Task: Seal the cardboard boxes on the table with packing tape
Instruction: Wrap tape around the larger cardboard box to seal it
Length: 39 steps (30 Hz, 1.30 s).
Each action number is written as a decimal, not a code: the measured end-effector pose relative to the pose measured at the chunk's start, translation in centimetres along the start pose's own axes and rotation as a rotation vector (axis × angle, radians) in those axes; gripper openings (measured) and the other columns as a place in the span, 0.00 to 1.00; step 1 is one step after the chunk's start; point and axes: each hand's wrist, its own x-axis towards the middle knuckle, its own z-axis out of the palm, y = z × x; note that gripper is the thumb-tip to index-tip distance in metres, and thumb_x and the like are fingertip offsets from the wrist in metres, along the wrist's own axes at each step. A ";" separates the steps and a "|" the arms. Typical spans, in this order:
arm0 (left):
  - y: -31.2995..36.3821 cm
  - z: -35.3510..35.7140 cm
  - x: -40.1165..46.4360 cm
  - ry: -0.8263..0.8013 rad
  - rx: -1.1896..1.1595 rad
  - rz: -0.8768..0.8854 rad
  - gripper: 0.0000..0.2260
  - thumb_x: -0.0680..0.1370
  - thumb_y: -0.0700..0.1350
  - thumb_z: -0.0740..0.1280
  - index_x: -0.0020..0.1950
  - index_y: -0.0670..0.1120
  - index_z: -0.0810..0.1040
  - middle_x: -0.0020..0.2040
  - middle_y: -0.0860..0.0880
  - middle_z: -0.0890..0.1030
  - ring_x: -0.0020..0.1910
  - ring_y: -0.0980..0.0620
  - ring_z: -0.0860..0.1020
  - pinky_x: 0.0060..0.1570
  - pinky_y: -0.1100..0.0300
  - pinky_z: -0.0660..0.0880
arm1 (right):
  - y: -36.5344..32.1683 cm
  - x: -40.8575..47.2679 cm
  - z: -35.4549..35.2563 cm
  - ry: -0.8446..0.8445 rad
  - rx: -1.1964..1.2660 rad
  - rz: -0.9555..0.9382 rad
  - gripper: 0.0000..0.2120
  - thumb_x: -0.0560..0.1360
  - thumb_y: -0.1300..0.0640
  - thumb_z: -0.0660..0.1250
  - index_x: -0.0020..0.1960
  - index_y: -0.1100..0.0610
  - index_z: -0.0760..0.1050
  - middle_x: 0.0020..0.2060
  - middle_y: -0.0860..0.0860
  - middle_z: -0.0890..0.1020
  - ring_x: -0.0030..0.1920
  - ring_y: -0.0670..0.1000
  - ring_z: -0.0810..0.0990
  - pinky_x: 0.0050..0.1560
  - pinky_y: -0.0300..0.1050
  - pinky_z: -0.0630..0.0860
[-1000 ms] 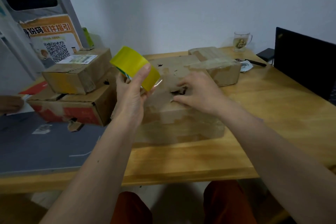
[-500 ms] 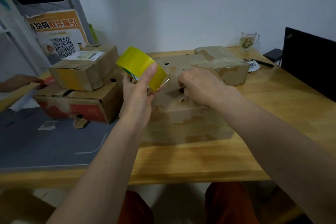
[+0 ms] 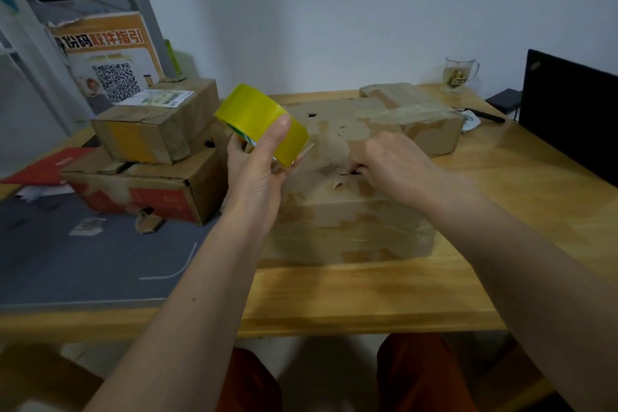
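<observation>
Nearest me, my two forearms reach out over the front edge of the wooden table [image 3: 351, 298]. Just past that edge, in the middle of the table, sits the big cardboard box [image 3: 347, 211], its top torn and patched with old tape. My left hand [image 3: 255, 174] is raised over the box's left side and grips the yellow tape roll [image 3: 259, 120], thumb laid across the outer face, the other fingers curled underneath; the roll is tilted, clear of the box. My right hand [image 3: 389, 164] rests on the box top near its middle, fingers curled down at a dark tear in the cardboard; whether they pinch anything there I cannot tell. On the left part of the table lies a grey mat [image 3: 83, 261], and at its far side stand two stacked boxes [image 3: 147, 160], the smaller on top. Behind the big box, toward the far right, lies a flatter taped box [image 3: 414, 117]. At the far right corner stand a glass mug [image 3: 458, 73] and a dark screen [image 3: 568, 110].
</observation>
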 end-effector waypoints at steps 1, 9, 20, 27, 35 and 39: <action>0.0 -0.1 0.0 -0.003 -0.009 -0.001 0.37 0.67 0.47 0.78 0.73 0.44 0.68 0.57 0.48 0.79 0.52 0.48 0.82 0.45 0.55 0.80 | -0.1 -0.4 0.1 -0.012 -0.007 -0.002 0.10 0.77 0.67 0.62 0.47 0.58 0.81 0.38 0.53 0.83 0.40 0.53 0.81 0.42 0.49 0.78; -0.3 -0.3 0.2 -0.025 0.001 -0.004 0.34 0.67 0.48 0.75 0.72 0.43 0.69 0.55 0.48 0.80 0.49 0.49 0.82 0.42 0.57 0.79 | -0.9 -1.5 0.1 -0.029 0.228 0.115 0.13 0.82 0.61 0.54 0.57 0.57 0.78 0.44 0.56 0.83 0.42 0.56 0.80 0.44 0.54 0.78; 2.8 1.3 -0.3 -0.569 0.188 -0.323 0.32 0.56 0.59 0.83 0.56 0.49 0.82 0.53 0.44 0.83 0.45 0.46 0.82 0.34 0.58 0.77 | 0.1 1.1 -3.3 0.129 1.218 0.212 0.28 0.71 0.55 0.74 0.69 0.53 0.69 0.62 0.50 0.79 0.60 0.47 0.78 0.59 0.45 0.77; 3.8 2.3 0.0 -0.565 -0.140 -0.645 0.52 0.52 0.49 0.86 0.71 0.38 0.68 0.62 0.33 0.77 0.59 0.34 0.79 0.48 0.46 0.82 | 0.6 2.1 -4.8 0.605 1.361 0.262 0.12 0.72 0.73 0.67 0.48 0.58 0.74 0.41 0.52 0.80 0.44 0.51 0.80 0.45 0.48 0.77; 2.2 1.3 -0.9 -0.455 -0.167 -0.694 0.11 0.69 0.32 0.69 0.51 0.34 0.81 0.56 0.33 0.81 0.56 0.36 0.82 0.57 0.45 0.78 | -0.5 1.2 -5.1 0.695 1.215 0.255 0.21 0.68 0.76 0.67 0.52 0.53 0.79 0.43 0.45 0.82 0.45 0.39 0.82 0.47 0.35 0.77; 2.8 1.8 -0.3 -0.162 -0.149 -0.641 0.13 0.72 0.27 0.60 0.55 0.34 0.75 0.52 0.33 0.83 0.50 0.39 0.84 0.54 0.44 0.80 | -1.3 1.1 -5.6 0.715 1.090 0.125 0.27 0.65 0.78 0.64 0.56 0.54 0.77 0.48 0.51 0.81 0.52 0.46 0.79 0.54 0.37 0.76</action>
